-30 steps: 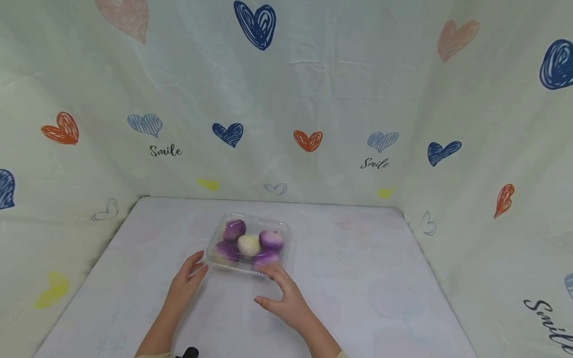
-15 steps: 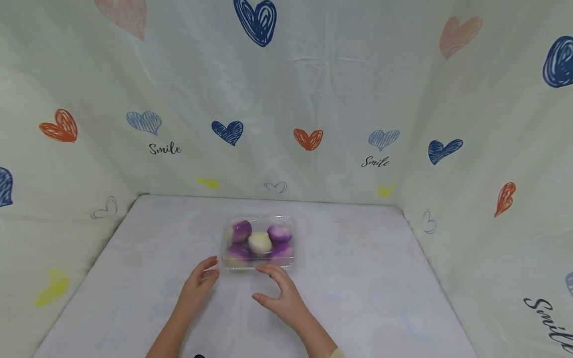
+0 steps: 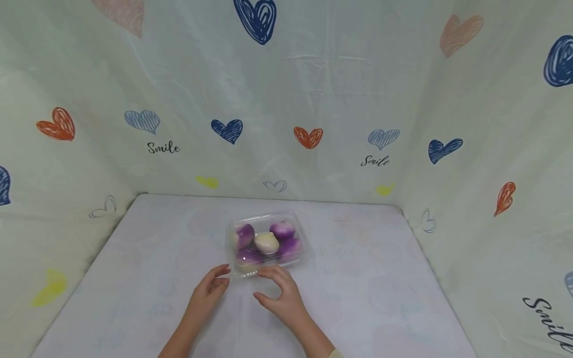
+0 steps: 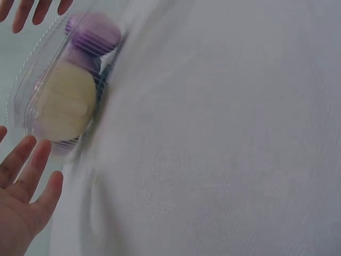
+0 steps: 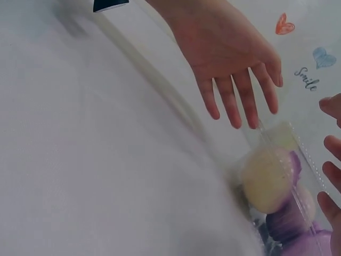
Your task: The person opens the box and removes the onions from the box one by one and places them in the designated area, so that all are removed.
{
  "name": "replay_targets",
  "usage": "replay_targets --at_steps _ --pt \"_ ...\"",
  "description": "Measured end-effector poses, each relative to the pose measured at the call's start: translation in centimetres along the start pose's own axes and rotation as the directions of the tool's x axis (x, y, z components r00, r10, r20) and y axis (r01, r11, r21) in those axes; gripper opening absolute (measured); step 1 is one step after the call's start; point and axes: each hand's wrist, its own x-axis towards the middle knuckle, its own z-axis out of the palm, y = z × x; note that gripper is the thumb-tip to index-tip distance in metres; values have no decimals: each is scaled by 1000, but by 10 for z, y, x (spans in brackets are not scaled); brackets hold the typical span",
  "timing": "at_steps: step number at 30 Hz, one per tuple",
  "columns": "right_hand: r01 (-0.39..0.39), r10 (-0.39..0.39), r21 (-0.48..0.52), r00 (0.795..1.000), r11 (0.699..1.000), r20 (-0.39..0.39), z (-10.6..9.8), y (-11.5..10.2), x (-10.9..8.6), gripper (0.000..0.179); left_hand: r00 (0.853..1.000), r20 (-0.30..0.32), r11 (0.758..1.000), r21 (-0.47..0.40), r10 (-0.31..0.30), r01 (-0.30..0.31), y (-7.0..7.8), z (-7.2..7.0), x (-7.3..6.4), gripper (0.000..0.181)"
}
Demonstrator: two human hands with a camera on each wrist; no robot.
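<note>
A clear plastic clamshell box [image 3: 243,219] stands on the white-covered table. Inside it are several purple-and-white, bulb-shaped vegetables; a pale one [image 3: 266,243] lies in the middle. My left hand [image 3: 207,293] has its fingertips right at the box's front left corner. At the front rim, the fingers of my right hand [image 3: 286,297] bend toward the box, with the thumb held apart. In the left wrist view, the left hand's fingers [image 4: 40,165] reach to the box's near end. The right wrist view shows the left palm [image 5: 224,42] with straight fingers beside the box.
A white cloth with faint prints covers the table [image 3: 367,278]. Behind and to both sides hangs a pale curtain [image 3: 335,89] with printed hearts and the word Smile. A dark cuff-like piece [image 5: 110,4] shows near the left wrist in the right wrist view.
The box has shifted to the right and turned, first straight to the table edge, now angled with its right side farther back. My left hand has moved right alongside it; the right hand has barely moved.
</note>
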Motion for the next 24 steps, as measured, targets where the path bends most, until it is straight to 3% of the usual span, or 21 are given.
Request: replay_targets --at_steps 6,10,12,20,24 --pt "99 -103 -93 994 991 -40 7 20 -5 37 1000 -2 1000 -23 18 -18 2 11 -5 36" --pt "220 -238 -236 970 947 -51 9 25 -7 36 999 10 999 -38 36 -36 4 18 -8 36" --pt "242 -269 -289 961 926 -56 10 27 -9 36 999 15 998 -44 48 -47 4 20 -10 35" --pt "232 -289 -380 952 895 -98 16 39 -14 34 998 40 990 -137 51 -45 3 31 -14 34" --pt "199 -263 -413 959 889 -104 19 43 -16 32 999 31 976 -215 34 -26 1 36 -16 33"
